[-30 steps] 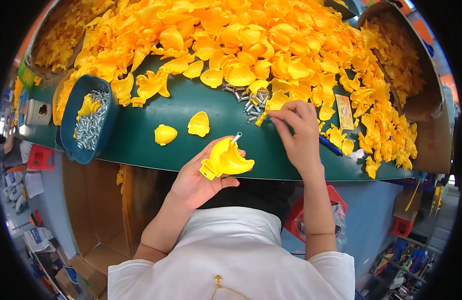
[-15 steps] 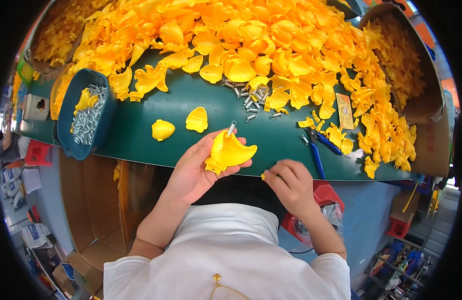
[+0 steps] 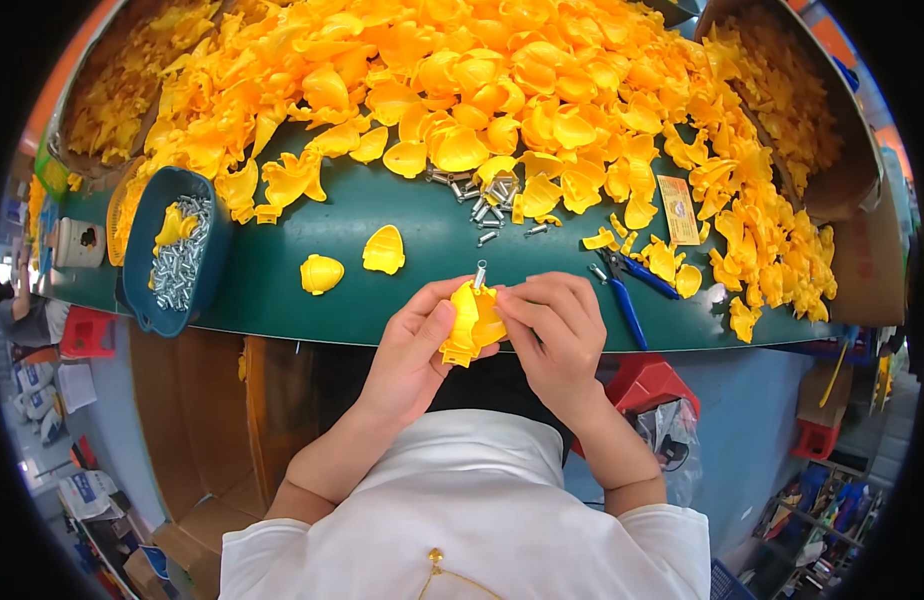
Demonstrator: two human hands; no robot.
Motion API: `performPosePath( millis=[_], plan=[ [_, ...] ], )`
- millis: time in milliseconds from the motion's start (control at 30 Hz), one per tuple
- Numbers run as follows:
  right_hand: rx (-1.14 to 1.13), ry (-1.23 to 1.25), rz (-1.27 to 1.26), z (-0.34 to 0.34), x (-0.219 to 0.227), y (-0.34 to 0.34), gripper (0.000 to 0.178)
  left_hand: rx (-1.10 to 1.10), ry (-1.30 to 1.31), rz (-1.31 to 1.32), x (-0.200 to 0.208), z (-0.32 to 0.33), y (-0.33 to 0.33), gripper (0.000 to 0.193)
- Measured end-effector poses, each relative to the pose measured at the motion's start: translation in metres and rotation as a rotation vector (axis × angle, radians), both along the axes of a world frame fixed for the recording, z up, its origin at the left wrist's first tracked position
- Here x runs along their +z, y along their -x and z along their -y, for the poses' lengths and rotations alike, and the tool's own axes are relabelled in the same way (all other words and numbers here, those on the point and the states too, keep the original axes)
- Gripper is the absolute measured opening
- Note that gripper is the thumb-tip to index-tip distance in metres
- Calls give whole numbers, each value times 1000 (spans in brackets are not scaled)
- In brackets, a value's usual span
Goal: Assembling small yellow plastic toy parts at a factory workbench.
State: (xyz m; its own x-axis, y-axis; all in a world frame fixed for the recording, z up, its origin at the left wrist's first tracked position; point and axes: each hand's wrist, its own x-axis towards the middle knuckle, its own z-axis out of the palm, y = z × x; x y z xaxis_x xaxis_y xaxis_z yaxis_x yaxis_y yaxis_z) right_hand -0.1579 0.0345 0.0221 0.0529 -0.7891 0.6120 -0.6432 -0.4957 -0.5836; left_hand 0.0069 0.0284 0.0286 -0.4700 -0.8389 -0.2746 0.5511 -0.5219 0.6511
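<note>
My left hand [image 3: 417,345] is closed around a curved yellow plastic shell [image 3: 463,325], near the table's front edge. A small silver metal piece with a ring end [image 3: 480,275] sticks up from the shell's top. My right hand [image 3: 554,325] is pinched at the shell's right edge, its fingertips against the plastic. The small yellow plastic piece in that pinch is mostly hidden by the fingers. Beyond my hands, two rounded yellow shell parts [image 3: 384,249] lie apart on the green table [image 3: 282,305].
A big heap of yellow plastic parts [image 3: 482,70] covers the far side. At left stands a blue bin [image 3: 142,255] with silver metal pieces. Loose metal pieces [image 3: 490,205] lie mid-table. Blue-handled cutters [image 3: 629,313] and a printed card [image 3: 679,210] lie at right, beside a cardboard box [image 3: 867,240].
My right hand has moved left and up, bringing its small yellow piece to the shell. My left hand has shifted right and slightly down, and the shell is turned more upright.
</note>
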Motion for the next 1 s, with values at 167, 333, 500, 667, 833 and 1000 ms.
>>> performPosePath(
  millis=[167,333,500,667,833,1000],
  plan=[
    [91,-138,27,0,9,9,25,-41,-32,34,1,10,-4,38],
    [231,-653,559,-10,11,20,21,-87,-54,-8,-5,6,2,40],
    [487,-559,284,5,35,49,22,-456,-208,-317,-8,4,2,69],
    [55,-482,120,24,48,89,24,-456,-85,-281,-17,7,7,77],
    [-660,-139,-530,92,22,184,26,-387,-66,-380,-14,13,11,79],
    [-633,-202,-606,105,14,197,34,-311,-81,-463,-22,17,8,77]
  ],
)
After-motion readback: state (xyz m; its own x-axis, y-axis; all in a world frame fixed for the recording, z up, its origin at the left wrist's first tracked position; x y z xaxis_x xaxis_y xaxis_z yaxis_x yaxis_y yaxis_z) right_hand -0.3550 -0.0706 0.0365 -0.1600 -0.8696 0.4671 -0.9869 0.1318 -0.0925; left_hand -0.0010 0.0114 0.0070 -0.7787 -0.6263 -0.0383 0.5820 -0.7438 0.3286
